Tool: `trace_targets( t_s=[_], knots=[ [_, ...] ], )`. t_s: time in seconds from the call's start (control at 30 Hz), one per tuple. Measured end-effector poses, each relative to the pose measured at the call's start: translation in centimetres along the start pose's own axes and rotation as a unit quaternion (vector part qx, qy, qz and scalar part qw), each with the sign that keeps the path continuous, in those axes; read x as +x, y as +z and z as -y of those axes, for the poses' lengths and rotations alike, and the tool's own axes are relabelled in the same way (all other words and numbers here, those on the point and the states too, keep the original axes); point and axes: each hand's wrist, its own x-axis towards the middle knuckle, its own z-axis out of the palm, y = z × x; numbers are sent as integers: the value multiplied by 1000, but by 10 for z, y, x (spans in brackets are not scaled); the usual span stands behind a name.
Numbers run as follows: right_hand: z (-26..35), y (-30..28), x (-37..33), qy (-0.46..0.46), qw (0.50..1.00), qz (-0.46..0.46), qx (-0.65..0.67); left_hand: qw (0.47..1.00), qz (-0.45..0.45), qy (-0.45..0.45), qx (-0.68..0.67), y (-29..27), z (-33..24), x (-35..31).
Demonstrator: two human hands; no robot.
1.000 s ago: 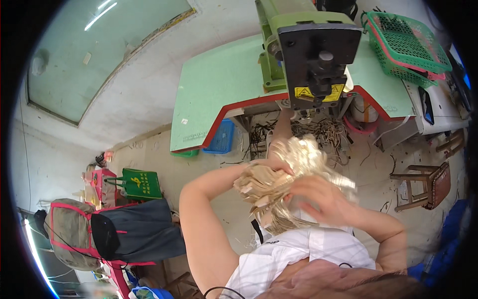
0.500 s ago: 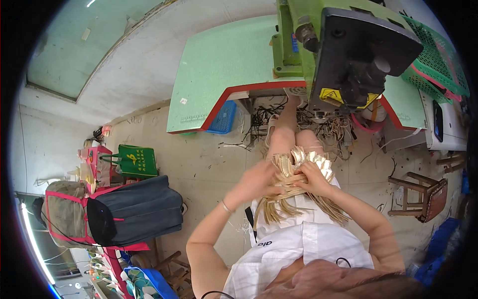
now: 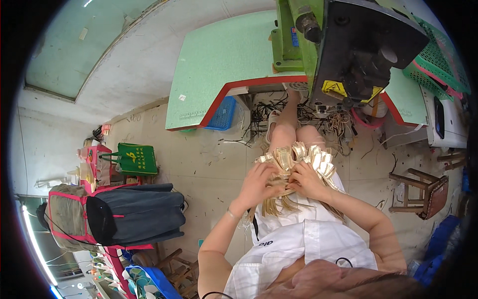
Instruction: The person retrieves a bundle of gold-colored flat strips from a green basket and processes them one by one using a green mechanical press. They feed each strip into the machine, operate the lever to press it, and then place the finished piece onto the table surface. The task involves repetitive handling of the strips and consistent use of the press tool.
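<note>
Across my lap lies a thick bunch of gold-beige straps [image 3: 318,160], their looped ends fanned toward my knees and their thin tails hanging toward my waist. My left hand [image 3: 260,183] is curled over the left part of the bunch, thumb pointing inward. From the other side, my right hand [image 3: 305,180] pinches straps near the middle of the bunch. The two hands' fingertips nearly meet there. Exactly how many straps each hand grips is hidden under the fingers.
Ahead stands a green worktable [image 3: 224,55] with a red edge, and a green machine with a black head [image 3: 368,50]. Dark scraps [image 3: 264,112] litter the floor beneath. A wooden stool [image 3: 420,192] stands right; a jacket-draped chair [image 3: 134,212] and green bag [image 3: 137,159] stand left.
My left hand has moved slightly toward me and settled onto the left part of the straps. My right hand has shifted a little left, bringing the fingertips closer together.
</note>
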Motion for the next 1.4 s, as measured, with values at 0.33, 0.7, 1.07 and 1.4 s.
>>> trace_targets(
  t_s=[0.33, 0.7, 1.07, 1.4],
  knots=[
    [25, -22, -6, 251, 913, -72, 312, 983, -10, -153, 100, 42, 31, -42],
    [2, 32, -1, 159, 965, -136, 155, 964, -29, -262, 17, 76, -3, -72],
    [-5, 33, 10, 325, 839, -172, 402, 984, -65, -141, 90, 19, -26, -20],
    [-17, -25, 15, 300, 594, -317, 676, 974, 27, -141, 173, 90, -1, -33]
  ],
)
